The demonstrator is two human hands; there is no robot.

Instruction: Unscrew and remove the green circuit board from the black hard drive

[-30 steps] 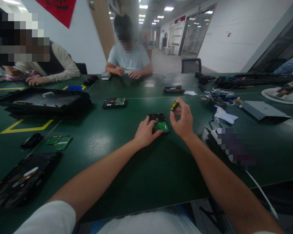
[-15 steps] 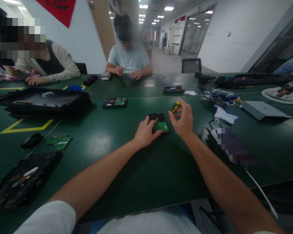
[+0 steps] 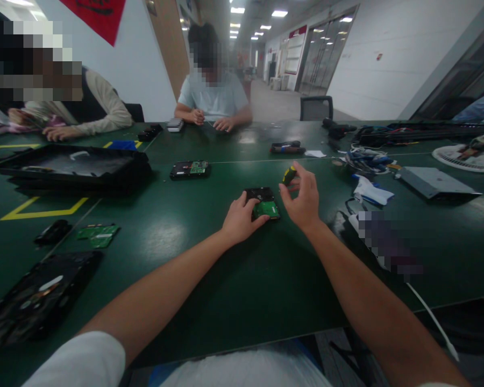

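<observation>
A hard drive (image 3: 262,194) lies on the green table in front of me, its green circuit board (image 3: 268,209) facing up. My left hand (image 3: 240,217) grips it from the left side, thumb along the near edge and fingers over the board's left part. Just to the right, my right hand (image 3: 302,196) is closed on the yellow and black handle of a screwdriver (image 3: 289,175), held tilted between thumb and fingers. The screwdriver's shaft and tip cannot be made out.
Another hard drive (image 3: 190,169) lies farther left. Black trays (image 3: 76,166), a loose circuit board (image 3: 99,235) and a black casing (image 3: 40,295) occupy the left. On the right are a cable bundle (image 3: 369,160), a metal box (image 3: 438,183) and a white fan grille (image 3: 463,158). Two people sit across.
The screwdriver handle has turned slightly in my right fingers. My left hand and the hard drive stay in place. The person at far left has shifted a little.
</observation>
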